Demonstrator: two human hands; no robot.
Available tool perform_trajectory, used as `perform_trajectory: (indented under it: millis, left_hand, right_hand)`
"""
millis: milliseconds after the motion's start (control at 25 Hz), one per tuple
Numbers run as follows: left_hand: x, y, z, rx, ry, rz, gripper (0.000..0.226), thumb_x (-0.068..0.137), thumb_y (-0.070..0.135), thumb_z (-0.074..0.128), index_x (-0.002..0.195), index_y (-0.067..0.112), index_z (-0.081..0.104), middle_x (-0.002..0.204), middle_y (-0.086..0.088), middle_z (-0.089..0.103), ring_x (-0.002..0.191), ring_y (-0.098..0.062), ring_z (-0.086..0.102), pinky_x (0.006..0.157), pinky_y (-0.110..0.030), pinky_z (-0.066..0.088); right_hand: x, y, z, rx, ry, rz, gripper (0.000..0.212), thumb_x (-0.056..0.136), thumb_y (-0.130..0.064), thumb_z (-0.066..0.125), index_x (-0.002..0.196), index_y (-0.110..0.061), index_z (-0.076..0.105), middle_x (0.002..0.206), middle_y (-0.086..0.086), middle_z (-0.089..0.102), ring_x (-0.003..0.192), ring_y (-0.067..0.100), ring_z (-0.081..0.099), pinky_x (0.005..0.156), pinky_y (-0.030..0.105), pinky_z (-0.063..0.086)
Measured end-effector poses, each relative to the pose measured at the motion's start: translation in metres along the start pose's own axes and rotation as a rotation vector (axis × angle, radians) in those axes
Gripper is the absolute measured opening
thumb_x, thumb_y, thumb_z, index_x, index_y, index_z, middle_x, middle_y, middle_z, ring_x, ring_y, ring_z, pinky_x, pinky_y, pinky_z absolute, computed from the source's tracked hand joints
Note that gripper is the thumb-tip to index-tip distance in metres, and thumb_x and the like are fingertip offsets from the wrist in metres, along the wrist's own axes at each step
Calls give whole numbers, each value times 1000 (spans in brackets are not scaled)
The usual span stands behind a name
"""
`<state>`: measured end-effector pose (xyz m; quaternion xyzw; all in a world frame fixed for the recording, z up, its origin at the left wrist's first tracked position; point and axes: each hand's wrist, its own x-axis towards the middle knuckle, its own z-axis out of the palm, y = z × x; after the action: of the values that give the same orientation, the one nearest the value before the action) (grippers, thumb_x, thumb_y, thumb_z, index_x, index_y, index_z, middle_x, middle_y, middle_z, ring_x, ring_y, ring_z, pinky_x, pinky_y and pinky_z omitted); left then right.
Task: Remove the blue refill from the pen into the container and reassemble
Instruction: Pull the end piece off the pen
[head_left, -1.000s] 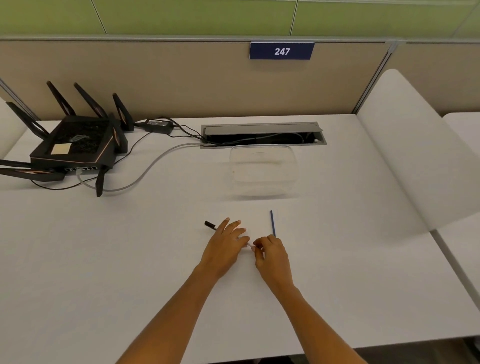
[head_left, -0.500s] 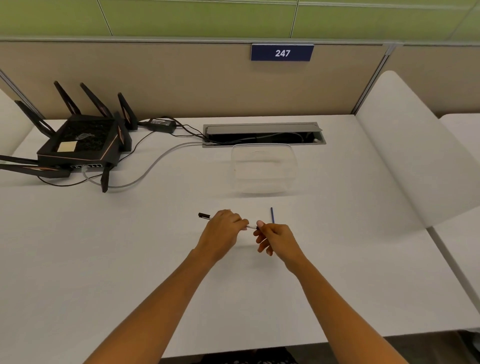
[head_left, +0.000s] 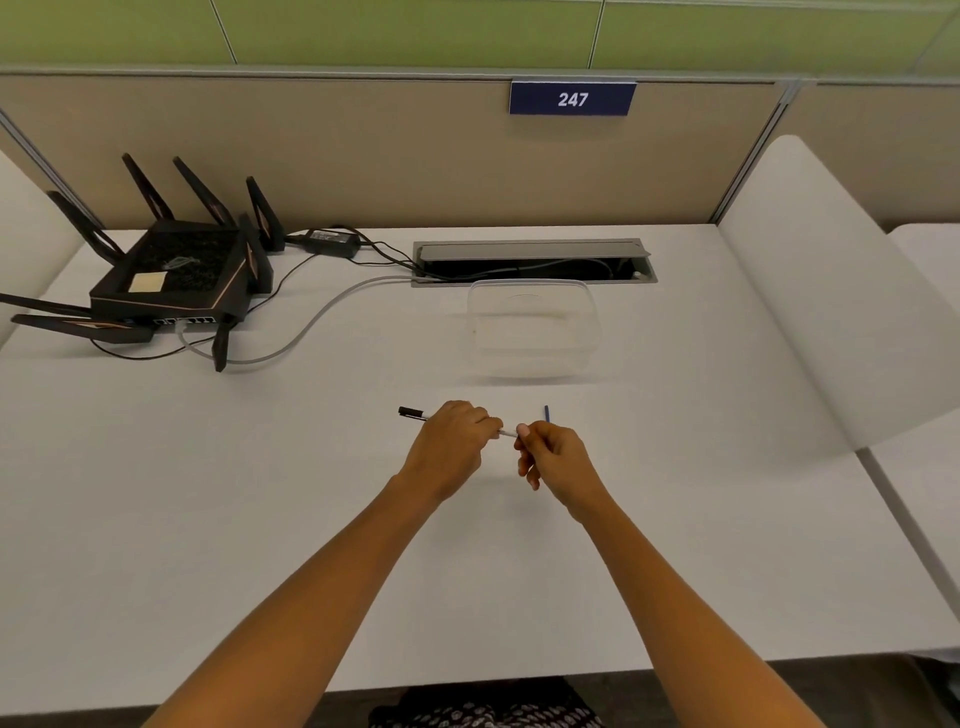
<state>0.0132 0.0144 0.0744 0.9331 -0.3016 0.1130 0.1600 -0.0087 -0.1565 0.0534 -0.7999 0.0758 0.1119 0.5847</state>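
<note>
The left hand (head_left: 451, 441) was closed around the pen (head_left: 415, 413), whose black end stuck out past the knuckles. The right hand (head_left: 553, 457) pinched the pen's pale front end. Both hovered on the near side of the clear container (head_left: 535, 332). The blue refill (head_left: 547, 413) lay on the table (head_left: 208, 519), between that container and the right hand. It looked light, thin and slightly bendy, best pinched near mid-length.

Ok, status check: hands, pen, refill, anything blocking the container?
Left hand shut on pen; right hand pinching its other end. Blue refill out, apparently on the table, not in container. Path to container clear.
</note>
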Motion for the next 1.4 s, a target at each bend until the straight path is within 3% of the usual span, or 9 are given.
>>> perform_trajectory:
  millis: [160,240,360,520,640,800,880,1120,1400]
  left_hand:
    - [6,2,3,-55,-107,-135,31,76,-10,50,89,12,69,78,-3,70,71,-24,56,67,-25,33]
    - [8,3,2,-54,-105,-136,30,78,-8,51,89,12,70,78,-3,70,71,-23,55,67,-23,30]
    - [11,6,-1,-54,-79,-105,26,76,-8,55,85,11,70,73,-4,69,67,-23,56,67,-23,31]
    - [12,11,-5,-39,-103,-70,26,77,-8,53,86,10,70,74,-4,70,66,-25,58,68,-25,31]
    - [10,12,-8,2,-103,-72,28,78,-7,53,89,11,70,79,-4,71,70,-26,60,69,-27,33]
    - [9,13,-12,26,-105,-76,28,79,-7,52,91,10,70,81,-6,71,72,-26,60,72,-32,40]
    - [10,15,-14,47,-106,-62,27,79,-7,51,89,9,70,79,-7,70,71,-27,59,71,-32,39]
    - [13,17,-16,60,-112,-60,28,78,-8,49,88,10,69,77,-6,69,71,-26,57,71,-30,36]
    - [12,23,-14,51,-129,-68,29,80,-7,48,91,10,69,80,-7,69,74,-27,57,75,-31,38]
  right_hand:
    - [-2,-1,-9,-163,69,-188,23,100,-22,51,85,-9,64,62,8,64,50,12,52,55,35,49]
    - [-4,-3,-14,-213,88,-283,17,98,-18,54,88,-9,64,67,7,66,50,14,54,56,31,51]
    - [-5,-2,-18,-201,103,-316,10,97,-13,56,90,-9,63,75,6,66,57,24,62,54,41,58]
    - [-9,7,-18,-252,118,-395,5,96,-8,55,94,-10,58,80,3,63,71,25,63,59,48,56]
    - [-11,7,-18,-208,121,-335,6,96,-16,58,97,-13,62,81,-2,65,75,16,65,66,41,58]
    - [-11,-6,-18,-64,41,-100,31,99,-36,50,83,-17,68,73,6,66,61,11,65,58,36,55]
    - [-9,-7,-17,-69,15,-88,35,100,-34,48,79,-13,67,68,4,65,58,12,64,54,34,52]
    - [-11,-4,-16,-109,88,-165,21,99,-18,52,86,-10,65,70,4,67,49,8,57,56,30,53]
    - [-19,-3,-21,-25,124,-198,19,91,-8,63,88,-27,62,78,-1,67,75,20,66,57,30,60]
